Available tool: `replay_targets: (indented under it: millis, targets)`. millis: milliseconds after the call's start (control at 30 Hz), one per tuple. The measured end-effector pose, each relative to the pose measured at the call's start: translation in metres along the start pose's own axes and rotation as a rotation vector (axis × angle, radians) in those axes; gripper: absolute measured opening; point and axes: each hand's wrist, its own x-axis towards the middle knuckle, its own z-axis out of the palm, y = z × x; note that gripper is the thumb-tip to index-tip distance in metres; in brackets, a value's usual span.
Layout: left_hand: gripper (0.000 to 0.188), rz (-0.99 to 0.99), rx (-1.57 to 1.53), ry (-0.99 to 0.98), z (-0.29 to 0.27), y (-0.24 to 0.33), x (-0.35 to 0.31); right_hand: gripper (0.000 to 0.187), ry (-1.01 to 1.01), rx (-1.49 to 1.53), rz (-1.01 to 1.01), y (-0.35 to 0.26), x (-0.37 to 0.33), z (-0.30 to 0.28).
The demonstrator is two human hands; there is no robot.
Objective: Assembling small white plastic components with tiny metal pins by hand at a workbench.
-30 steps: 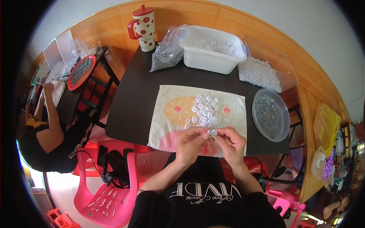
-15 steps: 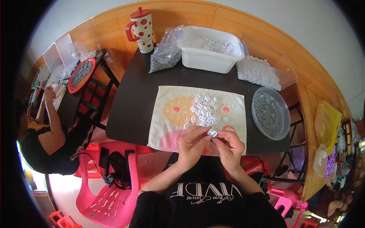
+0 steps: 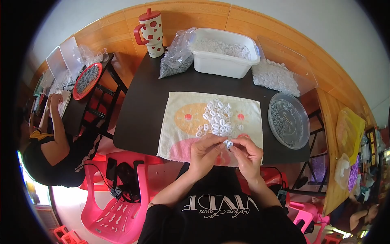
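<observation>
Between my fingertips is a small white plastic piece with dark round holes (image 3: 228, 144). My left hand (image 3: 204, 154) pinches it from the left, thumb and forefinger together. From the other side, my right hand (image 3: 248, 156) grips it in the same way. Both hands are over the front edge of a cream cloth (image 3: 168, 132) with orange and pink patterns. Just beyond my fingers lies a loose pile of similar white two-holed pieces (image 3: 218, 116). The fingers partly cover the held piece.
Along the back stand a dotted tumbler (image 3: 154, 34), a bag of grey bits (image 3: 176, 61), a white tub (image 3: 223, 63) and a clear box of white pieces (image 3: 276, 77). A round clear tray of small grey parts (image 3: 288, 122) sits right. Another person (image 3: 46, 144) sits at the left table.
The held white piece has turned slightly between my fingertips, and its holes show at a different angle. My hands stay in nearly the same place.
</observation>
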Motion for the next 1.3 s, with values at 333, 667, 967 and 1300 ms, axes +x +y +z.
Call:
replay_targets:
  millis: [333,667,967,1300]
  targets:
    - [0.027,0.062,0.032,-0.055,-0.001,0.003,-0.001,0.016,0.109,0.008,0.024,0.004,-0.008,0.002]
    - [0.031,-0.010,-0.004,-0.039,0.004,0.009,-0.002,0.014,0.185,0.014,0.034,0.008,-0.013,0.006]
    - [0.028,-0.056,0.032,-0.075,-0.001,0.012,0.001,0.016,0.100,0.014,-0.008,0.013,-0.014,-0.004]
    - [0.021,-0.216,0.056,-0.155,-0.007,0.010,0.009,0.021,-0.132,-0.100,-0.063,0.003,0.005,-0.021]
